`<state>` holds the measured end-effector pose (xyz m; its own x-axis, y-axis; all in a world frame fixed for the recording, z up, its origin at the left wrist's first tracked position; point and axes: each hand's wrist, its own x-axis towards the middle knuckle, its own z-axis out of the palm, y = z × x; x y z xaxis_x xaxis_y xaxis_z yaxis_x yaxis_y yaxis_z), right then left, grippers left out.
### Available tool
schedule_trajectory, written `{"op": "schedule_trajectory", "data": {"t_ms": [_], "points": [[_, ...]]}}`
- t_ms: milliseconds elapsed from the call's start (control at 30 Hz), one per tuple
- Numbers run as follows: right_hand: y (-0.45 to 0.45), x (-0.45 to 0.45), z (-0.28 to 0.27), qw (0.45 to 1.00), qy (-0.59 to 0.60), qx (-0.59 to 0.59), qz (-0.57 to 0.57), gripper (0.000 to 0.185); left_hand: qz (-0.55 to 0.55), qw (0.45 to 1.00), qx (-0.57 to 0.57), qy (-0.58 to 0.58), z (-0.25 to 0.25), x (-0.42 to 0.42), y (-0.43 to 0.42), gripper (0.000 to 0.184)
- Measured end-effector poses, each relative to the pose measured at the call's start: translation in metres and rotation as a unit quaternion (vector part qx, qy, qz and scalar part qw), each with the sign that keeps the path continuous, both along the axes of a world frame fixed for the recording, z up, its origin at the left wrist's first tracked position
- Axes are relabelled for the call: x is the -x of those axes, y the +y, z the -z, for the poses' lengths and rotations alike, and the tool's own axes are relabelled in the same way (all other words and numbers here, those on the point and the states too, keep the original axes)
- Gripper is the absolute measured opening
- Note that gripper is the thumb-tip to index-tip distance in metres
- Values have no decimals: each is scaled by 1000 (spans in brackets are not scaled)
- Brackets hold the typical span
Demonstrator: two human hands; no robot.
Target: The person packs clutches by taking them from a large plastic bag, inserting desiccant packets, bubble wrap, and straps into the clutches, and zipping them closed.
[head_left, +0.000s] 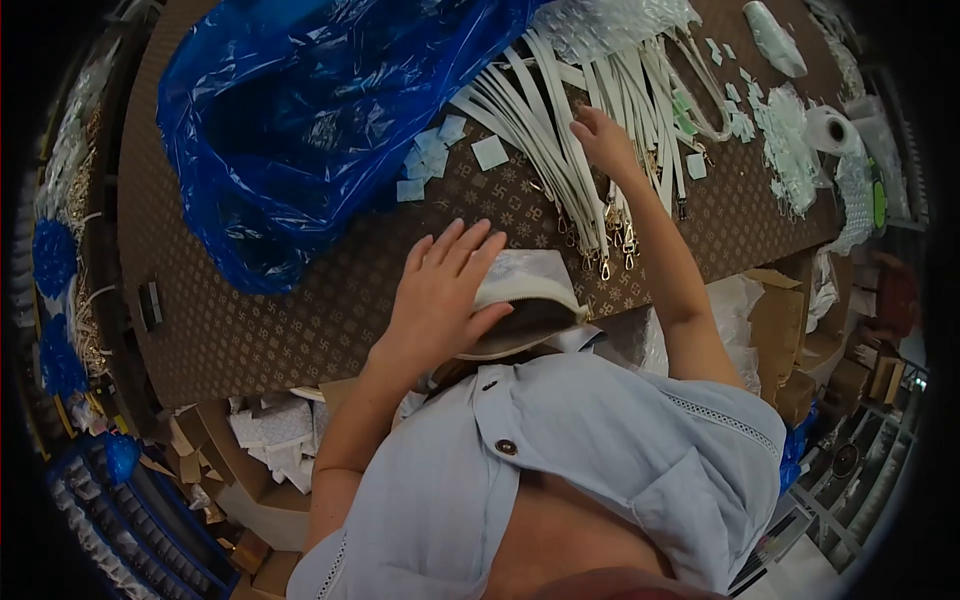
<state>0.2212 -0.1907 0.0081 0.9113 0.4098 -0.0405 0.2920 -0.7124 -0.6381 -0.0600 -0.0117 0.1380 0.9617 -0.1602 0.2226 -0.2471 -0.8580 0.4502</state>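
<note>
The left hand [445, 285], fingers spread, lay on a pale, open-zippered pouch [530, 290] at the patterned tabletop's [400, 330] edge; the right [603, 143], loosely open, hovered over or touched flat whitish straps [560, 110].

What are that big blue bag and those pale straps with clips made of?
The blue bag looks like thin, glossy plastic film: it's crinkled, with sharp highlights. The pale straps look smooth, perhaps leather or imitation leather; I can't tell which. Their clips look like polished, gold-toned metal, judging by the shine.
</note>
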Motion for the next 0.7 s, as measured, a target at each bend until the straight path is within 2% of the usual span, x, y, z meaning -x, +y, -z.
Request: {"op": "schedule_trajectory", "data": {"t_ms": [33, 67, 100, 133, 200, 233, 267, 300, 333, 367, 400, 467, 500, 633, 700], "points": [[-1, -8, 12, 998, 40, 38, 33, 55, -10, 998, -32, 56, 26, 3, 0, 47], [0, -10, 33, 994, 11, 92, 50, 54, -19, 991, -65, 113, 39, 5, 2, 46], [2, -14, 45, 987, -19, 144, 69, 53, 27, 946, 54, 320, 32, 2, 4, 45], [8, -5, 32, 986, 28, 154, 56, 48, 29, 948, 49, 314, 34, 4, 6, 45], [8, -5, 37, 985, 36, 161, 57, 45, 11, 953, 182, 242, 42, 12, 11, 44], [10, -5, 42, 983, 48, 171, 52, 43, 9, 954, 179, 239, 40, 10, 15, 44], [10, -4, 45, 990, 40, 119, 70, 39, -50, 944, 232, 229, 39, 10, 18, 43], [8, -6, 48, 990, 38, 118, 67, 39, -110, 927, 284, 218, 37, 10, 20, 41], [4, -9, 50, 995, 56, 52, 66, 39, -113, 927, 286, 216, 35, 8, 22, 41], [0, -9, 53, 995, 75, -12, 66, 40, -129, 893, 374, 215, 34, 3, 24, 39], [-3, -6, 62, 995, 75, -10, 65, 40, -142, 851, 459, 213, 34, 0, 23, 38], [0, 5, 55, 992, -57, 96, 62, 40, -135, 849, 468, 206, 38, -8, 20, 37], [-3, 7, 47, 989, -22, 146, 13, 47, -131, 847, 476, 196, 38, -13, 19, 36], [-9, -4, 65, 995, 37, 89, 34, 44, -111, 860, 459, 196, 29, -20, 12, 35], [-15, -10, 73, 997, 69, -11, 17, 34, -116, 862, 457, 186, 28, -20, 11, 35]]}}
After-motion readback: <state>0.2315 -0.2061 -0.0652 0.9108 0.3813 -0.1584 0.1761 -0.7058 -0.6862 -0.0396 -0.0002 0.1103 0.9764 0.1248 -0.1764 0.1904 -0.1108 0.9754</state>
